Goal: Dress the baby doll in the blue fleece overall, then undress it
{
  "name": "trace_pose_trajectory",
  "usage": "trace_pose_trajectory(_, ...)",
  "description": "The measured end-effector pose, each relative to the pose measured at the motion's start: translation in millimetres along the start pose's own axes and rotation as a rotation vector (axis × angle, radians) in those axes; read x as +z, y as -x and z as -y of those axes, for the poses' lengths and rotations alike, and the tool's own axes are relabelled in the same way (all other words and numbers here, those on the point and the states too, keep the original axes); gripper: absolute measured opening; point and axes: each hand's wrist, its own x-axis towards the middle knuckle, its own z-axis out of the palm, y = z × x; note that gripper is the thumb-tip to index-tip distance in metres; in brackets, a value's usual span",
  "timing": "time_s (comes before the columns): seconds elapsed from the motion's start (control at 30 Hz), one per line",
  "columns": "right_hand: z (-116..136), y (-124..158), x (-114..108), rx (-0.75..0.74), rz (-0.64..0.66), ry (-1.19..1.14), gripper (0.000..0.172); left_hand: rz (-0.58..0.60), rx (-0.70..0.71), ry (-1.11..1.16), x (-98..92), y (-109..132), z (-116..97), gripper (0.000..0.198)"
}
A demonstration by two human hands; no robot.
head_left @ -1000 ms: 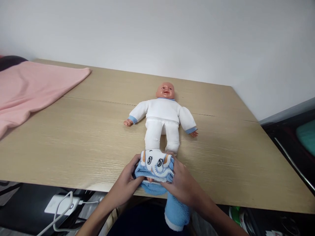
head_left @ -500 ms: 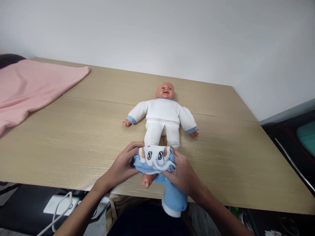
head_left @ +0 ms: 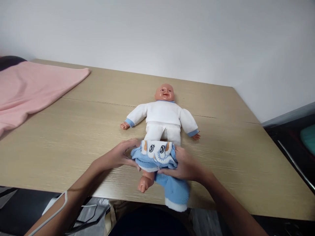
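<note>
A baby doll (head_left: 163,114) in a white suit with blue cuffs lies face up on the wooden table (head_left: 73,137), head toward the wall. Blue fleece trousers (head_left: 157,156) with an embroidered elephant face are bunched over its legs. My left hand (head_left: 123,154) grips the trousers' left side at the waistband. My right hand (head_left: 185,164) grips the right side. One bare doll foot (head_left: 144,184) sticks out of the left trouser leg. The other trouser leg (head_left: 176,193) hangs limp over the table's front edge.
A pink cloth (head_left: 31,88) lies spread on the table's far left. A white cable (head_left: 52,214) and dark floor items sit below the front edge at left. A dark unit with a teal object (head_left: 308,137) stands to the right.
Both hands have pulled the blue trousers up the doll's legs toward its body. The doll's bare foot has come out of the left trouser leg.
</note>
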Motion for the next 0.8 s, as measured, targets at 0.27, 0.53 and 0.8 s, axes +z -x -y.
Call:
trace_pose_trajectory(0.27,-14,40,-12,0.091,-0.081,-0.236,0.034,0.024,0.02,0.217,5.5,12,19,0.038)
trace_pose_trajectory(0.53,-15,43,-9,0.196,-0.054,-0.595,0.048,-0.085,0.243,-0.224,-0.5,-34,-61,0.066)
trace_pose_trajectory(0.8,-24,50,-18,0.175,0.052,-0.934,0.06,0.743,0.132,-0.069,6.4,-114,-104,0.038)
